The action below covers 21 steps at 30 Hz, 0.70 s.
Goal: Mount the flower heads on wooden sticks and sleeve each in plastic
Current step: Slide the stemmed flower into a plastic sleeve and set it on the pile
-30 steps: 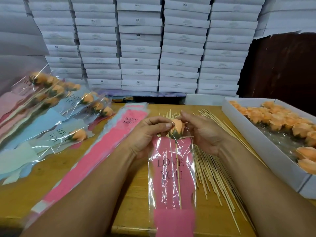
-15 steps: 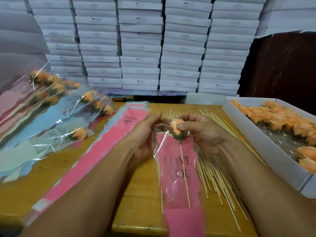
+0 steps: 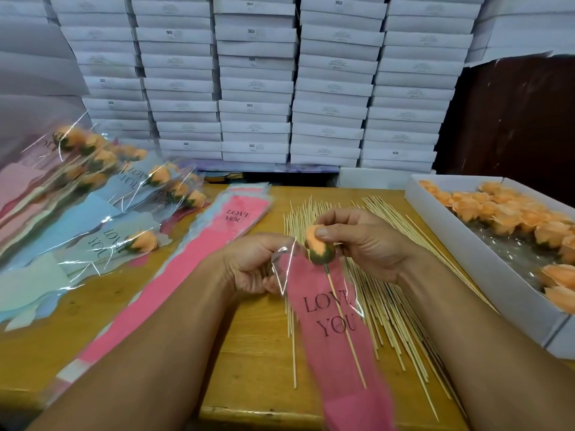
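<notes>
Light: even, soft, moderately bright indoor.
Glare: white streaks on the clear plastic sleeves (image 3: 102, 194).
Blur: pink sleeve (image 3: 339, 331) smeared at its lower end.
Distortion: stacked white boxes (image 3: 255, 79) bow outward near the edges.
Shadow: dark recess at right.

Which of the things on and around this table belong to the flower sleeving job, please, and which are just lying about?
In the job:
- orange flower head on a wooden stick, pinched by the right hand
- pink "LOVE YOU" plastic sleeve, gripped by the left hand
- loose wooden sticks
- white tray of orange flower heads
- pink empty sleeves
- finished sleeved flowers

Lying about:
- stacked white boxes
</notes>
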Each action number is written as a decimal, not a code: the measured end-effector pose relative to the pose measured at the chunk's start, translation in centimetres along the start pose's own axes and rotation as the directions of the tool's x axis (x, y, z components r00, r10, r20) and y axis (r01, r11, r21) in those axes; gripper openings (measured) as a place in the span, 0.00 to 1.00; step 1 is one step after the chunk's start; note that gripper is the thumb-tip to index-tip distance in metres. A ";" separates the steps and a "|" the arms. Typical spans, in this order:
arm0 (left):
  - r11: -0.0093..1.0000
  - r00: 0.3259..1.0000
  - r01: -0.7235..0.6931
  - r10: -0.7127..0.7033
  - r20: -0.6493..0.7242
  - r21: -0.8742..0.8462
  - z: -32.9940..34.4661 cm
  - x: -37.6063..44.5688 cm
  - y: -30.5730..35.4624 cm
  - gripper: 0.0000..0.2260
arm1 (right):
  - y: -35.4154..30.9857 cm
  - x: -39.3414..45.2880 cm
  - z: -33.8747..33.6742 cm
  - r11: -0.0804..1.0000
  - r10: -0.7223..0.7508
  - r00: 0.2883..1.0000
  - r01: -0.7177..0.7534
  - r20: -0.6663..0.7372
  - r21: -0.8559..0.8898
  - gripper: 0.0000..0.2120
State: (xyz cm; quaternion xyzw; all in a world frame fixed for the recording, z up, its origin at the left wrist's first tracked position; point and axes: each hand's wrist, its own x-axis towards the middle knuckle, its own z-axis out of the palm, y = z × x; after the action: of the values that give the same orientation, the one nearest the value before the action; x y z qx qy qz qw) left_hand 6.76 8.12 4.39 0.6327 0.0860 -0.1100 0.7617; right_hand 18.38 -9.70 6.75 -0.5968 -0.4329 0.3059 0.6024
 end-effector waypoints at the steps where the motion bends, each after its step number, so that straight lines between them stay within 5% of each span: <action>1: 1.000 1.000 -0.006 0.006 -0.014 -0.010 0.2 0.0 0.0 0.22 | 0.0 -0.1 0.2 1.000 -0.002 1.000 0.002 0.013 -0.005 0.09; 11: 0.990 0.995 -0.089 0.084 -0.057 -0.109 1.0 0.6 0.1 0.14 | 0.0 0.0 0.4 0.994 -0.032 0.998 0.038 0.060 -0.106 0.13; 16: 0.998 0.999 -0.036 0.037 0.016 -0.061 0.2 1.2 0.1 0.40 | 0.1 0.6 -0.9 0.999 0.013 0.957 -0.003 -0.288 0.036 0.12; 18: 0.999 0.998 -0.032 0.031 0.057 0.012 0.0 1.0 -0.1 0.36 | 0.2 0.7 -1.9 0.997 0.040 0.892 -0.005 -0.451 0.080 0.11; 21: 0.990 0.985 -0.068 0.047 0.167 0.124 0.7 0.0 -0.5 0.18 | 0.4 0.9 -3.3 0.997 0.039 0.748 0.011 -0.662 0.072 0.12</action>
State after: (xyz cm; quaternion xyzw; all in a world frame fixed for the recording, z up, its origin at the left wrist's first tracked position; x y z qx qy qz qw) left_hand 6.65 7.35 4.07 0.6718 -0.0023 -0.1446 0.7265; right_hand 21.75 -10.34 6.74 -0.6478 -0.1754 0.0941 0.7353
